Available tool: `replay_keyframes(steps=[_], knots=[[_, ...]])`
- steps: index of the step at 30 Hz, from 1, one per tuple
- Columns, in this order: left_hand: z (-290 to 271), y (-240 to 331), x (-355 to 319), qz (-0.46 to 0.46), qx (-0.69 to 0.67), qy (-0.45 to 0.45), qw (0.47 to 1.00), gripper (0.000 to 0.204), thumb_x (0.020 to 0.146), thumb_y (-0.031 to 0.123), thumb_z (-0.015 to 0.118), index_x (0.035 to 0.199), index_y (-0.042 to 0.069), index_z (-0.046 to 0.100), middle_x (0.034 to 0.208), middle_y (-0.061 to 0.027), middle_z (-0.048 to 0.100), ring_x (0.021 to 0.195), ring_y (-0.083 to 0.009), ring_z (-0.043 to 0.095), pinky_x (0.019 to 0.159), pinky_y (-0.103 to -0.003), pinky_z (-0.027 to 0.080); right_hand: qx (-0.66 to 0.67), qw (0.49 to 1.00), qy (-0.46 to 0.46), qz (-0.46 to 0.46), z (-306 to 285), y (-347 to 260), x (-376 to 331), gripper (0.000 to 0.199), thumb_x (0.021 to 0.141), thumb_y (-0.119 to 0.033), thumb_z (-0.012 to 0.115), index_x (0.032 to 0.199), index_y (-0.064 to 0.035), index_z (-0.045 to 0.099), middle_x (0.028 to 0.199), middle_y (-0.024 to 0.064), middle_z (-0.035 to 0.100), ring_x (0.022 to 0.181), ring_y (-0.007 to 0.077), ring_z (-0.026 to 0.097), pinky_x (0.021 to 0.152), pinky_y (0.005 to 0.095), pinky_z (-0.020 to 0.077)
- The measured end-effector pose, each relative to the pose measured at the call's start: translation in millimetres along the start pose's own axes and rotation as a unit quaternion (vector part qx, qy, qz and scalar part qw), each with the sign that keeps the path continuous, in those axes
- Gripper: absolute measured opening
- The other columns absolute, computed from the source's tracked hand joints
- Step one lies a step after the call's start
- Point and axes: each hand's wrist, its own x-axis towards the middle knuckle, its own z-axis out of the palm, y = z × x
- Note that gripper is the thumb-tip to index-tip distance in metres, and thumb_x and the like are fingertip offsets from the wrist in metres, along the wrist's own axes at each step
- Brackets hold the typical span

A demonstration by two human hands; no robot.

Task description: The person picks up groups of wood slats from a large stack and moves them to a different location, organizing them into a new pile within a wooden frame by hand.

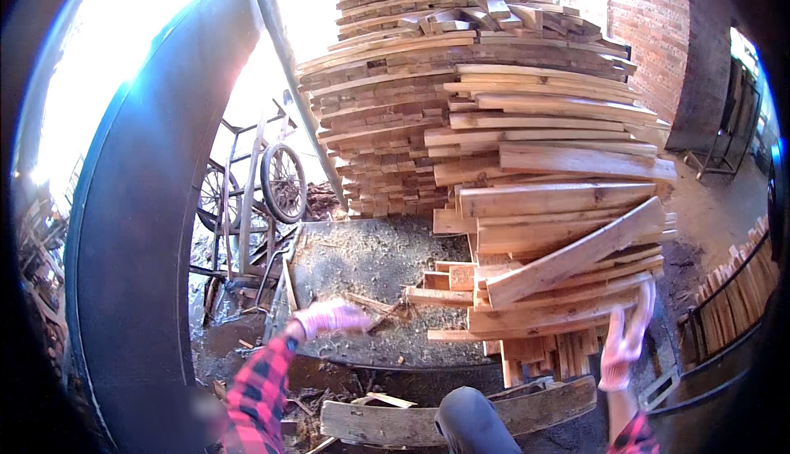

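My right hand (627, 343), in a pinkish work glove, is at the right end of the stack of planks. Its thumb and fingers are spread apart around the end of a wooden plank (559, 306) near the front; I cannot tell whether they press on it. My left hand (333, 316), gloved alike, is over the debris-strewn slab, left of the stack, slightly blurred. Its fingers stretch to the right and nothing shows in them. A loose plank (576, 254) lies slanted across the top of the stack, its right end higher in view.
A tall pile of boards (387, 125) rises behind. At left stand a dark metal panel (140, 207) and a wheeled cart (284, 182). A weathered beam (378, 423) lies before my knee (473, 423). Upright boards (736, 281) stand in a rack at right.
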Motion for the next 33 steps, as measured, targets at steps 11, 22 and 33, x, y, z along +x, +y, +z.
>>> replay_keyframes(steps=[11, 22, 33], knots=[[-260, 113, -257, -0.233, 0.093, 0.308, 0.918, 0.049, 0.096, 0.044, 0.062, 0.126, 0.006, 0.066, 0.110, -0.0091, 0.073, 0.101, -0.0194, 0.068, 0.089, -0.035, 0.053, -0.090, 0.977, -0.140, -0.130, 159, -112, 307, 0.094, 0.075, -0.033, 0.082, 0.154, -0.0104, 0.035, 0.161, 0.0294, 0.022, 0.147, 0.0471, 0.025, 0.119, 0.0556, 0.0251], [-73, 205, -528, -0.458, -0.276, 0.491, 0.688, 0.045, 0.092, 0.045, 0.067, 0.117, 0.006, 0.071, 0.102, -0.0053, 0.074, 0.090, -0.0159, 0.068, 0.075, -0.032, 0.052, -0.253, 0.876, -0.411, 0.001, 164, -109, 329, 0.138, 0.054, -0.055, 0.089, 0.162, -0.0150, 0.013, 0.166, 0.0259, 0.000, 0.153, 0.0447, 0.001, 0.120, 0.0550, 0.0246], [-24, 232, -535, -0.365, -0.474, 0.523, 0.607, 0.045, 0.094, 0.038, 0.071, 0.123, 0.003, 0.067, 0.100, -0.0009, 0.072, 0.090, -0.0122, 0.065, 0.079, -0.027, 0.051, -0.195, 0.914, -0.356, -0.021, 126, -210, 382, 0.101, 0.074, -0.046, 0.085, 0.153, -0.0085, 0.035, 0.156, 0.0180, 0.032, 0.142, 0.0366, 0.034, 0.114, 0.0454, 0.0369]])
